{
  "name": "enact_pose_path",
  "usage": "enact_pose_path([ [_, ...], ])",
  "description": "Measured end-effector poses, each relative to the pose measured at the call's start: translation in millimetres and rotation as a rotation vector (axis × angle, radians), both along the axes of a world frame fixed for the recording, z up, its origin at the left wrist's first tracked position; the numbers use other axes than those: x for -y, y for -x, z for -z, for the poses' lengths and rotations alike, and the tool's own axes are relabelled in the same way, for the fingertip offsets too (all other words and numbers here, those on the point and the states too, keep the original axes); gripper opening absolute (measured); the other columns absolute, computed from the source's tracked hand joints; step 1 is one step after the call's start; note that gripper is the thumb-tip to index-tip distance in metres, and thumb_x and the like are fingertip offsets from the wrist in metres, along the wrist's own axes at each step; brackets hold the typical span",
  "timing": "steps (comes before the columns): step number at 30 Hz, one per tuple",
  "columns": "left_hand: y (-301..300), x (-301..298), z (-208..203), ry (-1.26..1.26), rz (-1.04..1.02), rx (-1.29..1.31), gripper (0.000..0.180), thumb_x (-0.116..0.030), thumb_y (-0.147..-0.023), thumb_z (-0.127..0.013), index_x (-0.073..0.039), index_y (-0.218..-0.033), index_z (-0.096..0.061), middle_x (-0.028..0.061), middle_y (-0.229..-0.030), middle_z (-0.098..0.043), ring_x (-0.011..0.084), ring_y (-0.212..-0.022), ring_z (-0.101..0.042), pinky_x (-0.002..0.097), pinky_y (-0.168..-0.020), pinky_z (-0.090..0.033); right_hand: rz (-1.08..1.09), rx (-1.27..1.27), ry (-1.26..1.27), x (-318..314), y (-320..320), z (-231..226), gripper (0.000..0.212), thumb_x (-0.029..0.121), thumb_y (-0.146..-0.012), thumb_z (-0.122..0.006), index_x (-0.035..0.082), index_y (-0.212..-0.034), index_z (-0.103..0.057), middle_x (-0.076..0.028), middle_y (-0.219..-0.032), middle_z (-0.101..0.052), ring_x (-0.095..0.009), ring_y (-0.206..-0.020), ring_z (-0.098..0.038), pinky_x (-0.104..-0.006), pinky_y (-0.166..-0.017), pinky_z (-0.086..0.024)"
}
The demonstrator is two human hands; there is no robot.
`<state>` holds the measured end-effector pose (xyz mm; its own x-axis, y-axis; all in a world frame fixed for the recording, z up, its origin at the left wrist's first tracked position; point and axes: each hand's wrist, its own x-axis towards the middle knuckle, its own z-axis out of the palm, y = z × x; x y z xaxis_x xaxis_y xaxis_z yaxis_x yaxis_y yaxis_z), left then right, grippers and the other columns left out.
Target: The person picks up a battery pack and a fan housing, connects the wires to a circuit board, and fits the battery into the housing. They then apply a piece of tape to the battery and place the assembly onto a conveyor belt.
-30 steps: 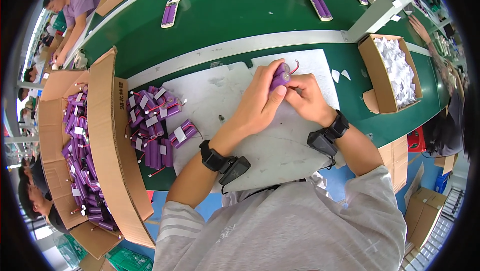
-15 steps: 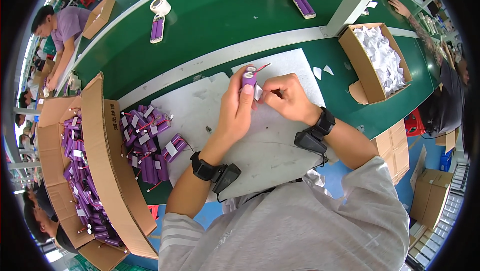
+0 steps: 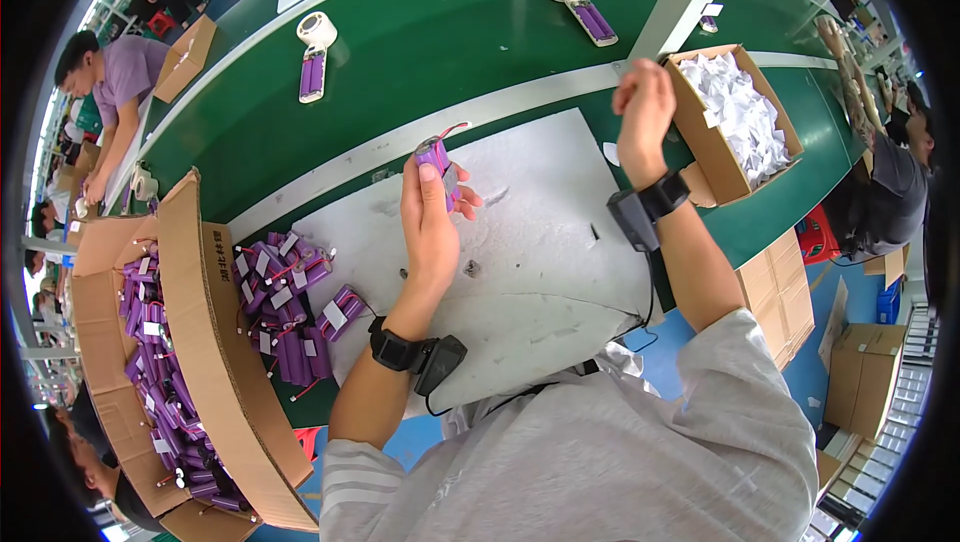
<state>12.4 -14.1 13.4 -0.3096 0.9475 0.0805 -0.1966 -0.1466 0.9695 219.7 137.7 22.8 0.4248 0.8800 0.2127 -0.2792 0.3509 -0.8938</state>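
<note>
Head view: a purple battery pack (image 3: 434, 154) is clasped above the white mat (image 3: 540, 232) by the left hand (image 3: 430, 232), while the right hand (image 3: 646, 107) is held half-curled, any content impossible to tell, near the carton (image 3: 702, 132) of paper pieces (image 3: 738, 112); one-handed holding seems in progress, steadiness being called for next

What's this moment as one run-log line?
left hand: holds purple battery pack; right hand: curled, near carton of white pieces; battery pile: left of white pad
</note>
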Motion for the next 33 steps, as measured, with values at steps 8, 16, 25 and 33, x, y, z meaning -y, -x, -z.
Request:
enact_pose_path([
  [8, 0.3, -1.4, 0.2, 0.004, -0.074, -0.038, 0.046, -0.04, -0.101, -0.039, -0.002, -0.128, -0.042, 0.0077, -0.095, -0.056, 0.0143, -0.07, -0.06, 0.0253, -0.06, -0.045, -0.335, 1.185, -0.05, 16.6, -1.5, -7.4, 0.02, 0.022, -0.088, -0.061, 0.005, -0.097, -0.064, -0.008, -0.079, -0.062, -0.018, -0.068, -0.062, -0.0297, -0.062, -0.048],
  [16, 1.8, -1.7, 4.6, 0.019, -0.038, -0.037, 0.046, -0.039, -0.101, -0.04, -0.002, -0.129, -0.042, 0.0072, -0.095, -0.056, 0.0139, -0.071, -0.06, 0.0245, -0.061, -0.044, -0.638, 1.412, 0.731, 22.9, -29.5, -56.4, 0.033, 0.024, -0.082, -0.068, 0.007, -0.111, -0.061, -0.007, -0.08, -0.062, -0.02, -0.073, -0.064, -0.0315, -0.064, -0.051],
  [25, 0.5, -3.4, 2.4, 0.03, -0.016, -0.07, 0.046, -0.039, -0.101, -0.039, -0.002, -0.128, -0.043, 0.0065, -0.094, -0.056, 0.013, -0.071, -0.059, 0.024, -0.06, -0.043, -0.656, 1.533, 0.174, 20.3, -60.5, -38.1, 0.046, 0.013, -0.071, -0.073, 0.01, -0.115, -0.059, -0.008, -0.087, -0.058, -0.016, -0.064, -0.058, -0.0273, -0.051, -0.048],
  [33, -0.9, -3.8, 2.2, 0.034, -0.001, -0.089, 0.045, -0.038, -0.102, -0.039, -0.003, -0.128, -0.044, 0.0063, -0.094, -0.056, 0.0125, -0.071, -0.058, 0.0236, -0.06, -0.043, -0.915, 1.459, 0.488, 12.5, -47.8, -39.4, 0.03, 0.002, -0.066, -0.07, 0.004, -0.096, -0.066, -0.009, -0.074, -0.06, -0.019, -0.054, -0.059, -0.0287, -0.051, -0.048],
])
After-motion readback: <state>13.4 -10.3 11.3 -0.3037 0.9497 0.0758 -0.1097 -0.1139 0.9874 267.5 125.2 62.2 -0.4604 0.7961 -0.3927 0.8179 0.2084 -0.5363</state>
